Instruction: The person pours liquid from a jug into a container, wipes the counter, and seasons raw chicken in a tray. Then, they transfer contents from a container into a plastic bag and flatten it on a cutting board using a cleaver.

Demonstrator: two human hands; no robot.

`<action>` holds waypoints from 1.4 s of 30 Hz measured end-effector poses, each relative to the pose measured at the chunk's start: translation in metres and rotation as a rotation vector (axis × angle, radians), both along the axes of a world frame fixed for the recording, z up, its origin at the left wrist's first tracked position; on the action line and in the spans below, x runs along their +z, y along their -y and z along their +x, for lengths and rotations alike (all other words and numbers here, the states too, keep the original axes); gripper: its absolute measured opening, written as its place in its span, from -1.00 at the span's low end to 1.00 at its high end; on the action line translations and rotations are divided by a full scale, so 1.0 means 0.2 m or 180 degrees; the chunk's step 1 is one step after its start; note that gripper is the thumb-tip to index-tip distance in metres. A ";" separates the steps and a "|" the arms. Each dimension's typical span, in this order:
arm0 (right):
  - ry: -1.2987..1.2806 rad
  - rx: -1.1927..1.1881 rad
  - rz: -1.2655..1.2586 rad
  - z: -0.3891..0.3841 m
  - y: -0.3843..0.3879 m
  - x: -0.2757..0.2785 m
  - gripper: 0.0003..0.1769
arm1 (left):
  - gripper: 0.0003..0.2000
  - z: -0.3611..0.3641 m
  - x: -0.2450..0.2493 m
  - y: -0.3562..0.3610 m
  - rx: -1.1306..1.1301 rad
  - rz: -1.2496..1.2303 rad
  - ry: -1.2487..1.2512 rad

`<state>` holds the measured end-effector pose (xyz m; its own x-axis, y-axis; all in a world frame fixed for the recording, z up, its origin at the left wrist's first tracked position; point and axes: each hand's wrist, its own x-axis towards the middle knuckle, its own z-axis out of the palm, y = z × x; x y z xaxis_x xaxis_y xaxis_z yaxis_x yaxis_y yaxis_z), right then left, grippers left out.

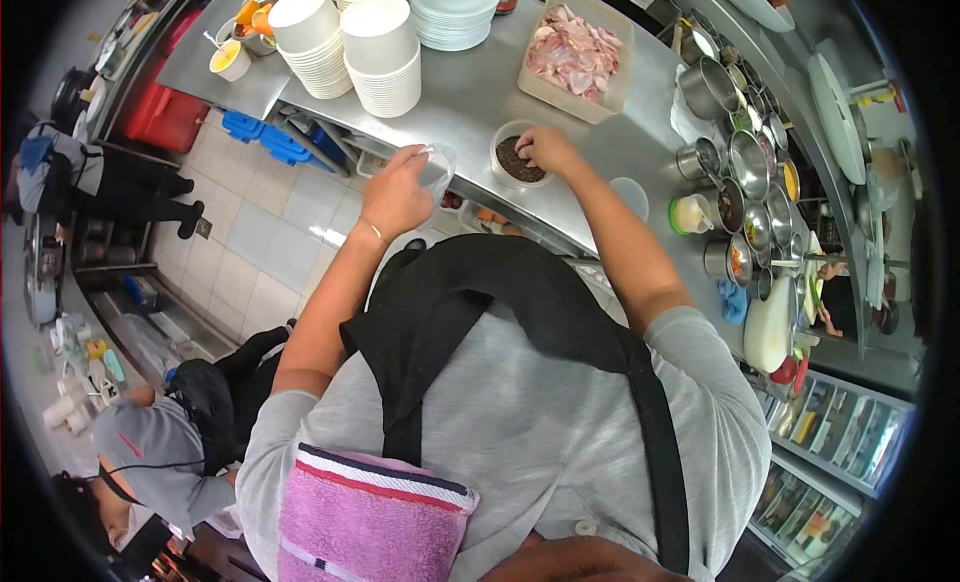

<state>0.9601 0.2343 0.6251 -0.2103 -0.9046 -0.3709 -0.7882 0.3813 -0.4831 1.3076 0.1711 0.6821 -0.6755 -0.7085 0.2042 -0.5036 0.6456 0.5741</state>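
Note:
My left hand (396, 194) is closed on the top of a clear plastic bag (438, 182), which hangs just off the counter's front edge. Bunched together, the fingers of my right hand (548, 150) dip into a round white tub (497, 163) of dark, grainy seasoning (517, 162); how much they pinch is hidden. To the right of that tub, a translucent round lid (630, 196) lies on the steel counter. Beyond my right hand stands a rectangular plastic container (610, 104) holding raw chicken pieces (574, 54).
Stacked white paper bowls (383, 67) and pale plates (452, 14) stand at the back of the counter (460, 97). Several metal pots (708, 88) line the right side, below a shelf. Two other people (190, 447) are at the left. An open drawer (490, 220) sits under the counter edge.

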 end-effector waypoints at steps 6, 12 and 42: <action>0.2189 -0.1180 0.0038 -0.11 -0.02 0.09 -0.82 | -0.46 -0.17 -0.06 0.03 -0.0401 0.0279 -0.0061; 0.2825 -0.1144 -0.0108 0.08 0.01 0.40 -0.82 | -0.43 -0.31 -0.08 0.03 -0.0498 0.0488 -0.0095; 0.1364 -0.1339 -0.0266 -0.01 -0.04 0.01 -0.80 | -0.39 -0.17 -0.20 0.03 -0.0175 0.0800 -0.1054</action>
